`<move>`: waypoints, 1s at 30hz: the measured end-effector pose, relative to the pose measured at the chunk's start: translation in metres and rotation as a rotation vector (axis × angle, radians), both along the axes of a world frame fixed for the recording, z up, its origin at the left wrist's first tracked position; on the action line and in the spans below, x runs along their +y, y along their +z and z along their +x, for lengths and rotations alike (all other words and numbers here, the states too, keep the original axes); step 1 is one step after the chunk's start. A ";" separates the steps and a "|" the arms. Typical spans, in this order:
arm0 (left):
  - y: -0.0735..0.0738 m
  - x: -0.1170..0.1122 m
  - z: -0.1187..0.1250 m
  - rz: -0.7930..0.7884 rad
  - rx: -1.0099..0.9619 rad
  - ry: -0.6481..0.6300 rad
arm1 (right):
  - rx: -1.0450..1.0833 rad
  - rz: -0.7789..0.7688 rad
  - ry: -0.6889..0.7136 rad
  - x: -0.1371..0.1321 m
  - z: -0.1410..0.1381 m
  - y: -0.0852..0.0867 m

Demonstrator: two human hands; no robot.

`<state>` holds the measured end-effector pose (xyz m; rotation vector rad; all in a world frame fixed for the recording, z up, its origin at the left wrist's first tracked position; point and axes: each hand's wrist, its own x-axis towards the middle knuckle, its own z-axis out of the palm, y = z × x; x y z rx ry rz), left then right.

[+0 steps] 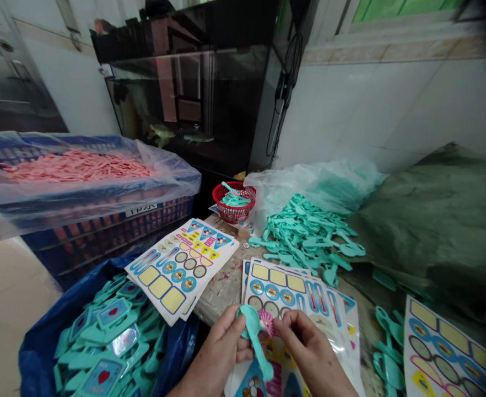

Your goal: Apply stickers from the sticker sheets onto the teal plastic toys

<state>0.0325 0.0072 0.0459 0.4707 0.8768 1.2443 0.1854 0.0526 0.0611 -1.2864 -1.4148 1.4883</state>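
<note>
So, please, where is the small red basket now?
In the head view, the red basket sits upper centre, left of the teal plastic piece pile and behind a sticker sheet.

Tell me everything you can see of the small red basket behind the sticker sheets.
The small red basket is round and looks like moulded plastic, with a solid rim and open lattice walls. It stands upright on the worktop, beyond the sticker sheets. It holds teal plastic pieces, and one handle-like piece leans up over the rim. A printed sheet pokes out beneath its left side. A translucent plastic bag sits against its right side.
</note>
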 end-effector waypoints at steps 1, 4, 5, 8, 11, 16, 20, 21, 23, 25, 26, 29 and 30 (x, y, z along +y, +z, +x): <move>0.001 -0.002 0.003 0.008 -0.020 -0.005 | 0.015 -0.004 0.002 -0.003 -0.001 0.003; 0.006 -0.007 0.011 0.046 -0.075 -0.056 | 0.007 -0.010 0.002 -0.011 -0.003 0.009; 0.008 -0.008 0.012 0.060 -0.084 -0.073 | -0.006 -0.006 -0.001 -0.013 -0.004 0.010; 0.015 -0.012 0.015 0.094 -0.078 -0.098 | -0.040 0.023 -0.026 -0.017 -0.004 0.012; 0.019 -0.015 0.015 0.105 -0.061 -0.087 | -0.057 0.052 -0.037 -0.018 -0.004 0.013; 0.020 -0.017 0.015 0.108 -0.031 -0.069 | -0.068 0.058 -0.019 -0.022 -0.004 0.013; 0.017 -0.020 0.015 0.162 -0.072 -0.079 | -0.045 0.069 -0.027 -0.024 -0.006 0.013; 0.016 -0.020 0.015 0.166 -0.072 -0.078 | -0.038 0.069 -0.028 -0.024 -0.006 0.013; 0.016 -0.021 0.015 0.161 -0.060 -0.075 | -0.026 0.069 -0.031 -0.024 -0.006 0.011; 0.016 -0.021 0.015 0.151 -0.048 -0.073 | -0.014 0.063 -0.027 -0.024 -0.007 0.009; 0.017 -0.021 0.015 0.151 -0.045 -0.072 | -0.007 0.061 -0.023 -0.025 -0.007 0.009; 0.019 -0.020 0.015 0.165 -0.056 -0.072 | 0.011 0.060 -0.018 -0.025 -0.006 0.007; 0.020 -0.020 0.015 0.167 -0.056 -0.072 | 0.014 0.059 -0.019 -0.025 -0.006 0.007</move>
